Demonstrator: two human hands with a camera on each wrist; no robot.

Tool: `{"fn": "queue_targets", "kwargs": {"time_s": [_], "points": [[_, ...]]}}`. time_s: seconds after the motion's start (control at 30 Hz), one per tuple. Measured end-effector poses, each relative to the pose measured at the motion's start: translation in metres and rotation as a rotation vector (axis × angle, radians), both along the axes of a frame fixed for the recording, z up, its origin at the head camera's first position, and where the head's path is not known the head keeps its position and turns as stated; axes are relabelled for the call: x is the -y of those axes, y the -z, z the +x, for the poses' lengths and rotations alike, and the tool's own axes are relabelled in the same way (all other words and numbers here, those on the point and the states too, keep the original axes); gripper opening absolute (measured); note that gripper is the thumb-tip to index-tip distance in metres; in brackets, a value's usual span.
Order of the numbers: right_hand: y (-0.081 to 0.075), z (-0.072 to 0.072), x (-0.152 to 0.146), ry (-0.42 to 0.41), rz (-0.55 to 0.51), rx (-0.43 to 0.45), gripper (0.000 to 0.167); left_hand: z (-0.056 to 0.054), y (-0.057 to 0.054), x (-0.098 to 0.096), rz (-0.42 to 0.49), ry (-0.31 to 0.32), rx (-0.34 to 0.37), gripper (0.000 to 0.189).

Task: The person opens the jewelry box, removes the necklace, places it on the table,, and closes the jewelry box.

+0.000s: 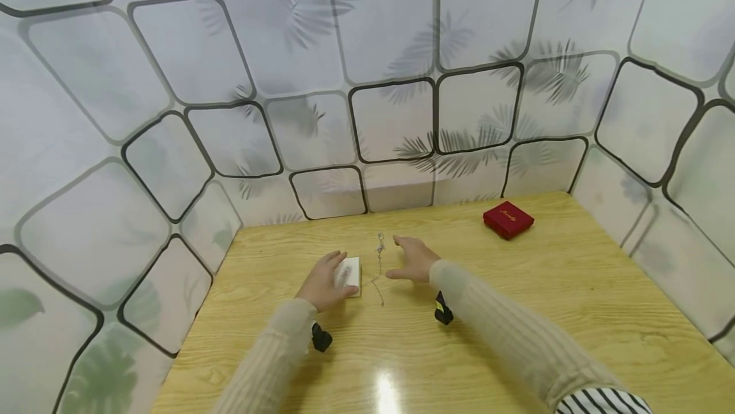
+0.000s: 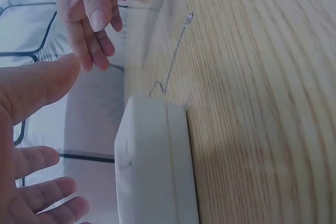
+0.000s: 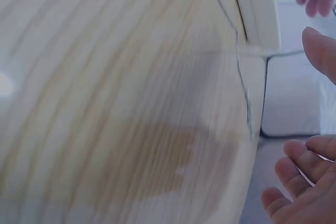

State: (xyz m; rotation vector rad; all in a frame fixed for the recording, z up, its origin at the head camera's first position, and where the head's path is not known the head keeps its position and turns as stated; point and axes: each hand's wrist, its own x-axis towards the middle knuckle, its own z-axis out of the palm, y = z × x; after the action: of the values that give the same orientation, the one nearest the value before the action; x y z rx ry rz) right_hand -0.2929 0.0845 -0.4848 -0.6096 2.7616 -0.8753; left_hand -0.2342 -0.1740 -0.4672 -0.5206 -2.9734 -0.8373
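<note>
A thin silver chain (image 1: 379, 265), like a bracelet or necklace, lies stretched out on the table between the two hands. My left hand (image 1: 326, 281) hovers over a small white box (image 1: 353, 273), fingers spread and not gripping it. In the left wrist view the white box (image 2: 152, 166) stands beside the thumb, with a gap between. To the right of the chain, my right hand (image 1: 415, 259) is held with thumb and fingers apart and nothing between them. From the right wrist, the chain (image 3: 237, 51) lies on the wood, apart from the relaxed fingers (image 3: 296, 174).
A red box (image 1: 508, 219) with gold lettering sits at the back right of the wooden table (image 1: 517, 312). Patterned curtain-like walls (image 1: 396, 114) rise behind the table and at both sides. Dark straps or devices hang at both wrists.
</note>
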Motion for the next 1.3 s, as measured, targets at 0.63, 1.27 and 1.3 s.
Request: {"fn": "queue_targets", "kwargs": {"time_s": [0.63, 1.27, 1.3], "points": [[0.003, -0.018, -0.116, 0.15, -0.005, -0.054, 0.094, 0.005, -0.002, -0.043, 0.026, 0.094, 0.063, 0.086], [0.011, -0.032, -0.215, 0.367, 0.048, -0.185, 0.103, 0.003, -0.001, -0.081, 0.011, 0.143, 0.09, 0.088], [0.012, -0.033, -0.22, 0.382, 0.048, -0.187, 0.102, 0.003, -0.001, -0.082, 0.013, 0.142, 0.093, 0.088]]}}
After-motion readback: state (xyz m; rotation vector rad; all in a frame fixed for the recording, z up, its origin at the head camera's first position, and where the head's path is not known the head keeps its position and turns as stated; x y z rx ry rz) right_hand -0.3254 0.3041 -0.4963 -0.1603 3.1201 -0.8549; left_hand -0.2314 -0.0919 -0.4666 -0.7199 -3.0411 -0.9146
